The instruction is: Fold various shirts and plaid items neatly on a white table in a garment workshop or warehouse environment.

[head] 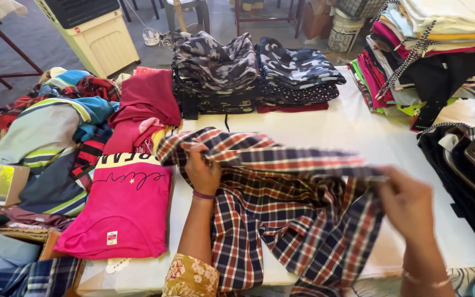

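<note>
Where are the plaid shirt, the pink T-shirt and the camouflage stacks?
red, navy and white plaid cotton shirt (281, 220): head view, its body panel.
bright pink folded T-shirt (122, 214): head view, its front.
grey camouflage folded stack (215, 63): head view, top garment.

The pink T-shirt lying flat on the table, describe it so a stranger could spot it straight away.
Start at the white-covered table and go to its left edge, beside the person's left hand. The bright pink cotton T-shirt lies flat there, below the heap of striped clothes. Unlike its crumpled neighbours it is smoothed out, with a yellow band and a small tag.
</note>
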